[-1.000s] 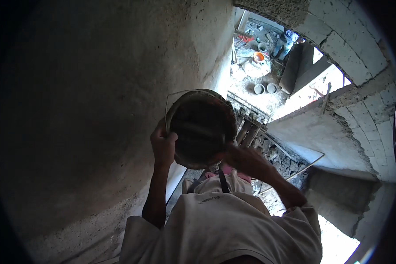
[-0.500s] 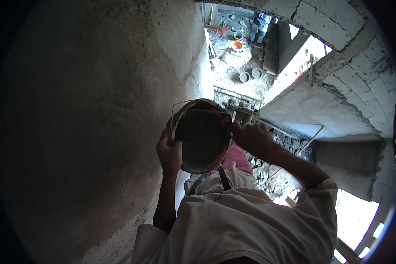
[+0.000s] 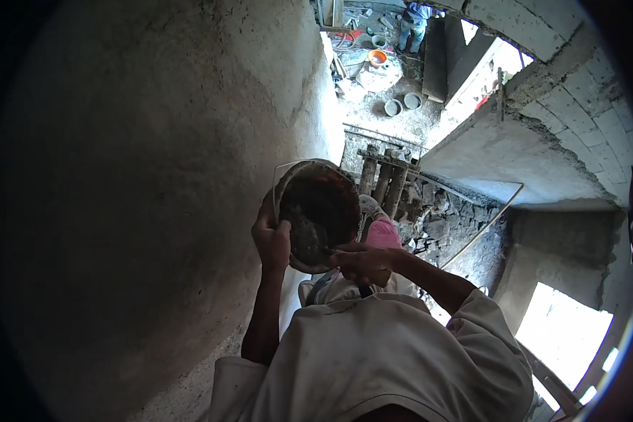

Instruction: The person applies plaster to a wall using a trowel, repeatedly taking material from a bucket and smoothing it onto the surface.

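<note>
A dark, round bucket [image 3: 341, 200] with a thin wire handle hangs in front of my body, its mouth facing up. My left hand [image 3: 271, 245] is closed on the bucket's left rim, thumb over the edge. At the near side of the rim, my right hand [image 3: 362, 260] is closed round the handle of a trowel. The trowel's flat grey blade [image 3: 308, 235] reaches down inside the bucket. The bucket's bottom is dark, and what lies there is hard to make out.
A plastered wall [image 3: 155, 162] rises close on my left. Ahead below stands a rough wooden support [image 3: 383, 176]. A thin pole [image 3: 485, 225] leans at right. Far below are two grey buckets [image 3: 403, 105], an orange bucket [image 3: 377, 58] and another person [image 3: 413, 32].
My right hand has come down and inward from the bucket's right rim to its near edge, bringing the trowel blade into the bucket. My left hand keeps its hold.
</note>
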A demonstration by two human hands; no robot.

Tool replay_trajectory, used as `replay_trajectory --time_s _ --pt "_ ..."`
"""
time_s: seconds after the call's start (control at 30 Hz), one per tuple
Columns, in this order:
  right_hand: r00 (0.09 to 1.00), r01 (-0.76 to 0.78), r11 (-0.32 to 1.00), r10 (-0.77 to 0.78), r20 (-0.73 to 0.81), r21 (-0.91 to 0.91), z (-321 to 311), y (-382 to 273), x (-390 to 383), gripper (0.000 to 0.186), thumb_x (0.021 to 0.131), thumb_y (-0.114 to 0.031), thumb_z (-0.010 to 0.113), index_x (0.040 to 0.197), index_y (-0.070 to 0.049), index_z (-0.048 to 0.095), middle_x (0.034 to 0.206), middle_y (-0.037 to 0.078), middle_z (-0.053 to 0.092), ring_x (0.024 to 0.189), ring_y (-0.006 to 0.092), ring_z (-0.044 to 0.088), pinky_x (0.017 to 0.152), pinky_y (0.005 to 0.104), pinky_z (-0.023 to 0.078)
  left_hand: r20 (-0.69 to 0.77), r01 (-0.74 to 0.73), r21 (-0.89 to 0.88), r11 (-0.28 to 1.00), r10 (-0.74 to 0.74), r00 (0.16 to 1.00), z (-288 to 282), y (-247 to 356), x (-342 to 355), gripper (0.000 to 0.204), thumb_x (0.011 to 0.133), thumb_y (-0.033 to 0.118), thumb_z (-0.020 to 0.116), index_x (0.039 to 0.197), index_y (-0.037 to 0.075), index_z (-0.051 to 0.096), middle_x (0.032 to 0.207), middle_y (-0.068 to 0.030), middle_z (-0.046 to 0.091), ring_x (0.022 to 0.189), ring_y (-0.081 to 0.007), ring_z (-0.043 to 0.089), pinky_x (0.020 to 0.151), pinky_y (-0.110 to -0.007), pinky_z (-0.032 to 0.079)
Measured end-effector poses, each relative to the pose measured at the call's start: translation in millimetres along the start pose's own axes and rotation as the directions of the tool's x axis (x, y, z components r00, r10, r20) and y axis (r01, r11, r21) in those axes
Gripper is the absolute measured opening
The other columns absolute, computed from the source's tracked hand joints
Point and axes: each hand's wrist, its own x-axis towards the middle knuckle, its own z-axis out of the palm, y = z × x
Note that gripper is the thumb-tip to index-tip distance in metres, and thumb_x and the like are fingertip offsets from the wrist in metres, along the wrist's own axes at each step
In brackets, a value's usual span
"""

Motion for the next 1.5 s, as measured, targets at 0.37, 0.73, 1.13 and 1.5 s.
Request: replay_trajectory --time_s 0.37,0.73,1.13,1.5 --pt "0.965 0.254 0.965 -0.257 -0.044 -0.071 -35.9 9.1 14.3 0.04 0.096 -0.048 0.053 0.113 -0.012 0.056 0.078 0.001 0.051 0.056 0.0075 0.047 0.044 0.0225 0.041 -0.194 0.206 -0.099 0.974 -0.222 0.955 2.3 -37.0 15.0 0.048 0.06 -0.004 0.052 0.107 -0.006 0.064 0.098 -0.0094 0.067 0.086 -0.0197 0.063 0.079 -0.031 0.05" --pt "0.358 0.85 0.474 -0.84 -0.408 -0.231 -7.4 -192.1 -147.3 0.056 0.098 -0.059 0.037 0.089 -0.007 0.055 0.065 0.005 0.054 0.046 0.0128 0.05 0.043 0.0267 0.041 -0.321 0.087 -0.202 0.976 -0.15 0.935 19.3 -16.4 79.3 0.041 0.059 -0.006 0.054 0.098 -0.003 0.065 0.089 -0.0051 0.064 0.078 -0.0171 0.058 0.067 -0.03 0.047" --pt "-0.99 0.051 -0.043 -0.131 -0.045 -0.998 -106.2 -634.1 -182.3 0.036 0.091 -0.024 0.066 0.118 -0.003 0.054 0.09 0.016 0.069 0.07 0.0306 0.067 0.064 0.0375 0.054 -0.567 0.235 -0.144 0.961 -0.275 0.776 78.9 56.2 82.1 0.053 0.069 -0.004 0.048 0.121 -0.007 0.059 0.11 -0.0128 0.064 0.095 -0.0264 0.059 0.084 -0.032 0.045" --pt "-0.055 0.835 -0.455 -0.63 0.774 -0.31 121.8 -382.1 -41.4 0.043 0.092 -0.026 0.058 0.129 -0.006 0.05 0.094 0.018 0.062 0.07 0.0332 0.064 0.063 0.0446 0.054 -0.732 0.131 -0.171 0.976 -0.215 0.646 94.6 51.1 94.2 0.049 0.065 -0.002 0.054 0.112 -0.004 0.065 0.097 -0.0082 0.066 0.085 -0.0187 0.059 0.075 -0.033 0.049"
